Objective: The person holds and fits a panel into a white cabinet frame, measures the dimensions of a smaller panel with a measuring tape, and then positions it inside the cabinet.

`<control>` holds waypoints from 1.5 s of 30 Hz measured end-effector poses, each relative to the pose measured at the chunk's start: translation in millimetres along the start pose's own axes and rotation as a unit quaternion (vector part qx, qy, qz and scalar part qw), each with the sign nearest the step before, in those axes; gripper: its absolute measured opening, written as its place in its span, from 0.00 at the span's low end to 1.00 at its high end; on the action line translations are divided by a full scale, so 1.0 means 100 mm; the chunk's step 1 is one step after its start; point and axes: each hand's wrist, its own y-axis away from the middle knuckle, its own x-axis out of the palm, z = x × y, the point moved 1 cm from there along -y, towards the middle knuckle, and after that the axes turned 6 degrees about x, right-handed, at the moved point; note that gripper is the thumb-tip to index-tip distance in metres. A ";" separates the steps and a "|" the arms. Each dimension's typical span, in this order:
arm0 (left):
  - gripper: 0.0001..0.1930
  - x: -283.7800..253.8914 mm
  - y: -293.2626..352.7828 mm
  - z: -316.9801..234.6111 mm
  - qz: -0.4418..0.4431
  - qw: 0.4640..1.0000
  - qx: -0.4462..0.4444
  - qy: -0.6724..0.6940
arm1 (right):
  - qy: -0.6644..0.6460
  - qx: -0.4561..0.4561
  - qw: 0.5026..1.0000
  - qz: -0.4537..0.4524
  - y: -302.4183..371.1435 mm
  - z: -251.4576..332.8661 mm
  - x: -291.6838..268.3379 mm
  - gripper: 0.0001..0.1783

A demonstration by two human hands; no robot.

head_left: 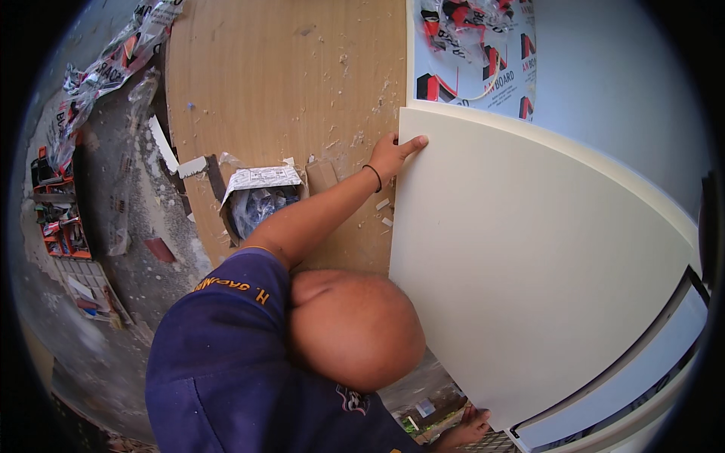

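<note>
Neither of my own hands shows in the head view. Another person in a navy shirt (219, 355) leans over a large cream panel (521, 257), seen from above. That person's one hand (389, 157) grips the panel's upper left corner, thumb on its face and a dark band round the wrist. Their other hand (470, 427) holds the panel's lower edge, its fingers partly hidden. Along the panel's far edge runs a cream strip (559, 136). A pale piece with dark edges (619, 404) lies beside the panel at the lower right.
A wooden board (279, 75) strewn with shavings lies left of the panel. On it stands an open cardboard box (262, 178) with clear plastic inside. Printed plastic wrap (113, 79) and an orange tool organiser (64, 215) lie on the stained floor (162, 219) at left.
</note>
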 end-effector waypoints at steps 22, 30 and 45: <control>0.48 0.08 0.06 -0.07 -0.032 0.996 0.076 -0.023 | -0.036 0.019 0.999 -0.007 0.04 -0.06 0.03 0.22; 0.45 0.02 -0.03 0.01 0.029 1.000 0.013 -0.002 | -0.075 -0.017 0.997 -0.015 0.01 -0.12 0.08 0.19; 0.41 -0.05 -0.11 0.08 0.022 0.999 0.016 -0.026 | -0.049 0.002 0.999 0.005 -0.03 -0.22 0.02 0.19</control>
